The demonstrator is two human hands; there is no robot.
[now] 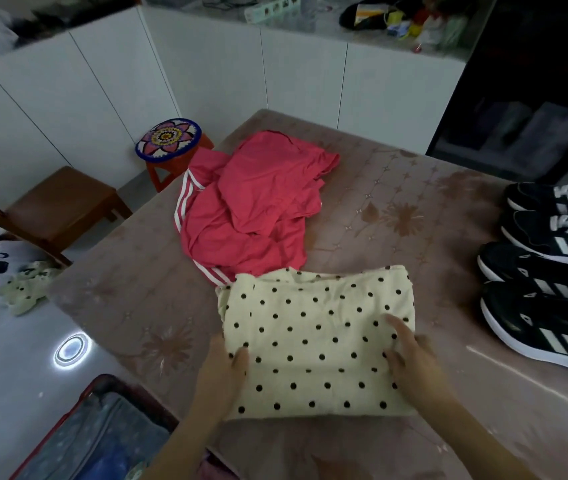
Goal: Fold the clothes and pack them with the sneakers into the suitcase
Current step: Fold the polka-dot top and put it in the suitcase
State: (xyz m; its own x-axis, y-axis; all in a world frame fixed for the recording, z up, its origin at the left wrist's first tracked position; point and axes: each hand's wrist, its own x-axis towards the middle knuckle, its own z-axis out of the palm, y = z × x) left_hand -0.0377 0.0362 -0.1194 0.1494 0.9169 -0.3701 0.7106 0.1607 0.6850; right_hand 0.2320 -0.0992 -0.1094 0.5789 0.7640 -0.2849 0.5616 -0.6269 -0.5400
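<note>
A cream garment with black dots [313,341] lies folded into a rectangle at the near side of the table. My left hand [223,372] holds its left edge, thumb on top of the cloth. My right hand [414,365] rests on its right side, one finger stretched flat across the fabric. Behind it lies a crumpled pink garment with white stripes [251,206]. Several black sneakers with white stripes [549,271] stand in a row at the table's right edge. An open suitcase [102,438] lies on the floor at lower left.
The table [397,209] has a brownish floral cover. A wooden chair [57,206] and a stool with a flower-pattern seat [168,140] stand to its left. Pale slippers [24,292] lie on the glossy floor. White cabinets line the back.
</note>
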